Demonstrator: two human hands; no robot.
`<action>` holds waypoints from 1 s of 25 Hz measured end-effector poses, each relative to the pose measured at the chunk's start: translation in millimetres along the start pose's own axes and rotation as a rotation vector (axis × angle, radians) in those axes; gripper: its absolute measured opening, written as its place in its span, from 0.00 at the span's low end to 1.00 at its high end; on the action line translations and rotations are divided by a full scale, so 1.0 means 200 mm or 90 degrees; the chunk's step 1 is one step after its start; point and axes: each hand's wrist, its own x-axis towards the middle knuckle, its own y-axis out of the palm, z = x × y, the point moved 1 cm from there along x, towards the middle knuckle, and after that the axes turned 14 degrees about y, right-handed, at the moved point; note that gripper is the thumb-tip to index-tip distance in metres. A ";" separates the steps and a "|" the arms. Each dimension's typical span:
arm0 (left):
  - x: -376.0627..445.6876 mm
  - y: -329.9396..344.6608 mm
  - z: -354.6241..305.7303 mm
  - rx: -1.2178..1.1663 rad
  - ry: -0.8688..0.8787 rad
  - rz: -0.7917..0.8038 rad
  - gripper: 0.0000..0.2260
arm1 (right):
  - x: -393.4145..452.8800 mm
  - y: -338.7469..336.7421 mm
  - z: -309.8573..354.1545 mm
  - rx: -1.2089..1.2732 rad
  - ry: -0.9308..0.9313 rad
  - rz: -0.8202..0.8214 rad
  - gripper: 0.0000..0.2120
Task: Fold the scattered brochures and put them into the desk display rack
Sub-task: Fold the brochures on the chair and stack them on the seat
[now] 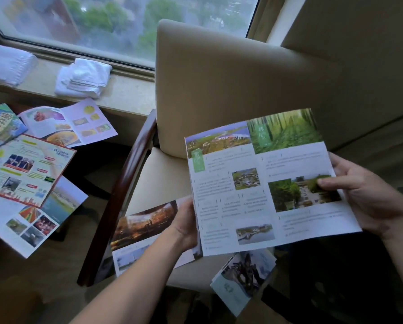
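I hold an unfolded green-and-white brochure open in the air above the armchair seat. My left hand grips its left edge, and my right hand pinches its right edge with the thumb on top. A brochure with a reddish photo lies on the seat under my left hand. Another small folded brochure hangs over the seat's front edge. Several more brochures lie spread open on the dark table at left. No display rack is in view.
A cream armchair with a dark wooden arm fills the middle. Folded white towels and a white stack rest on the window sill at the back. Curtains hang at right.
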 end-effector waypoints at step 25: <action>0.00 -0.26 -0.13 0.264 0.063 -0.236 0.09 | 0.19 0.04 -0.24 -0.239 -0.008 -0.309 0.26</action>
